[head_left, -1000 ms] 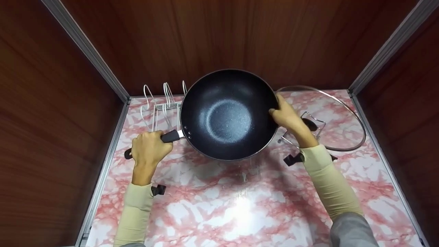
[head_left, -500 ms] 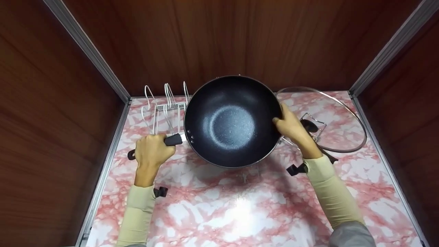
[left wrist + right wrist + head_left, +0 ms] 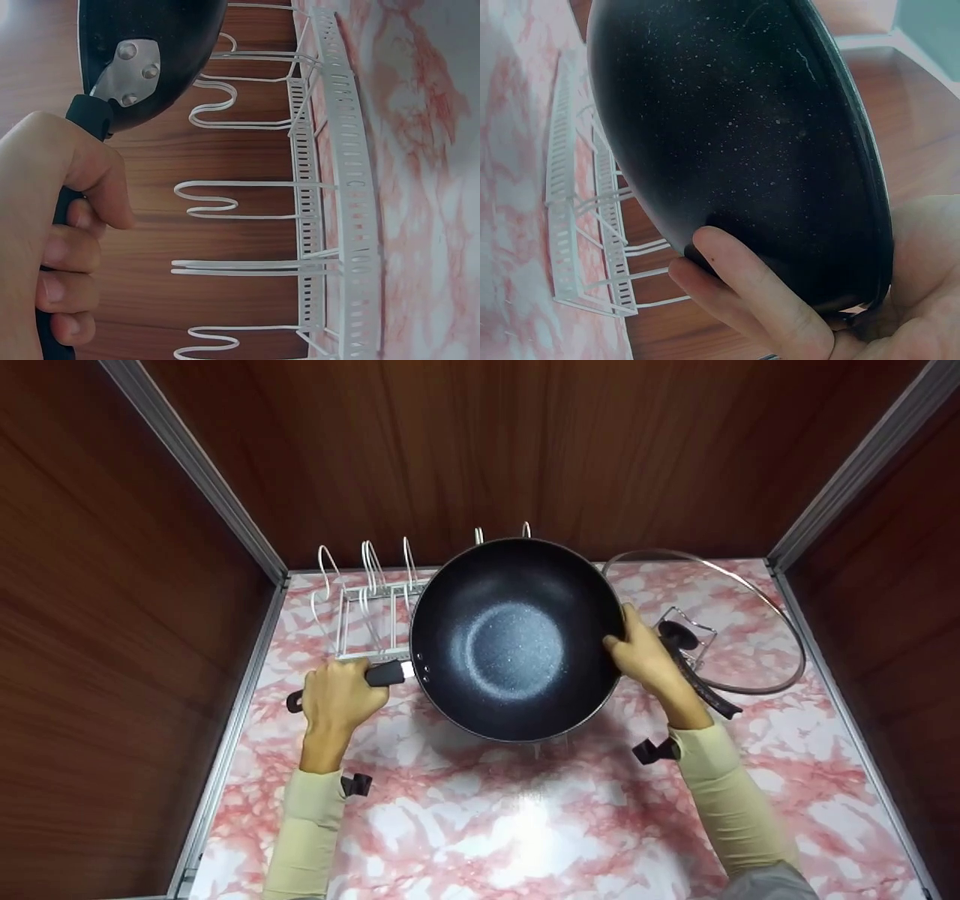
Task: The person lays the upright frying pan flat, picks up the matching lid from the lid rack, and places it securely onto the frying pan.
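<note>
A black wok (image 3: 517,649) with a speckled inside is held up above the table, its open side facing the head camera. My left hand (image 3: 337,694) grips its dark handle (image 3: 386,673), with fingers wrapped round it in the left wrist view. Opposite, my right hand (image 3: 641,652) holds the wok's edge, thumb on the inner side; the right wrist view has its fingers (image 3: 757,289) against the outside. A white wire rack (image 3: 367,654) stands behind the wok and is partly hidden by it. In the left wrist view, the rack's upright wires (image 3: 255,184) are apart from the left hand.
To the right, a glass lid (image 3: 784,682) with a metal rim stands near a small wire stand (image 3: 705,641). A black curved strip (image 3: 705,690) lies by my right wrist. Brown wood-look panels (image 3: 480,450) wall in the pink-and-white marbled table (image 3: 450,810) at the back and sides.
Both hands have brought the wok nearer to me and slightly to the right. More of the white rack shows behind it. The lid has stayed in place.
</note>
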Demonstrator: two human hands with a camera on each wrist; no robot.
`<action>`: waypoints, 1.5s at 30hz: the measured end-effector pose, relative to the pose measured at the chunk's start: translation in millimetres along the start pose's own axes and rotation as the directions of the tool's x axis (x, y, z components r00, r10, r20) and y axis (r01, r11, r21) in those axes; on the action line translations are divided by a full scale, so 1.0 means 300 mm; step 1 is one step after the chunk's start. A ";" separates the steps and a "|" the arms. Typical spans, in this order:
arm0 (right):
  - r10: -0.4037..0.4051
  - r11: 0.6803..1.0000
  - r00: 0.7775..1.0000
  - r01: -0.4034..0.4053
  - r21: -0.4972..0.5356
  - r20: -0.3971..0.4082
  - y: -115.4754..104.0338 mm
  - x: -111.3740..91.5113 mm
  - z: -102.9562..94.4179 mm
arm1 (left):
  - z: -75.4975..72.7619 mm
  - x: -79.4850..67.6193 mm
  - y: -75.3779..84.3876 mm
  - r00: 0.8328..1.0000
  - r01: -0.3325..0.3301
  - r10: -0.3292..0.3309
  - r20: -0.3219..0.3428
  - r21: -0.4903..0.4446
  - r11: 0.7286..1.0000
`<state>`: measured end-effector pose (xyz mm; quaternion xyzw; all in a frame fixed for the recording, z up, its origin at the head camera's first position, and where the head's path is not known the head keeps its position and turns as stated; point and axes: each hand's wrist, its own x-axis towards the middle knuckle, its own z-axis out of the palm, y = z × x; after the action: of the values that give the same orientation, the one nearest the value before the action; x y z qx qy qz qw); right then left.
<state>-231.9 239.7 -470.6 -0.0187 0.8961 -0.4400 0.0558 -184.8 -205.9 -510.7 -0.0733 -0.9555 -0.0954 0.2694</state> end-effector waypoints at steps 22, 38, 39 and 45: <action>-0.003 0.999 1.000 0.004 0.054 -0.025 0.096 -0.072 0.052 | 0.061 -0.043 -0.001 0.998 -0.055 0.055 -0.008 -0.029 0.998; 0.018 0.994 1.000 -0.016 0.110 -0.012 0.145 -0.105 0.073 | 0.095 -0.063 0.000 0.994 -0.103 0.103 0.020 -0.027 0.994; 0.020 0.994 1.000 -0.019 0.108 -0.011 0.147 -0.107 0.074 | 0.096 -0.064 0.000 0.994 -0.104 0.104 0.020 -0.029 0.994; 0.038 0.991 0.999 -0.038 0.127 -0.003 0.157 -0.120 0.086 | 0.101 -0.077 -0.003 0.994 -0.105 0.106 0.025 -0.040 0.994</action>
<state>-192.4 251.2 -520.4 0.0031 0.8666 -0.4950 0.0629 -180.6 -202.1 -548.3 -0.1304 -0.9518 -0.0986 0.2595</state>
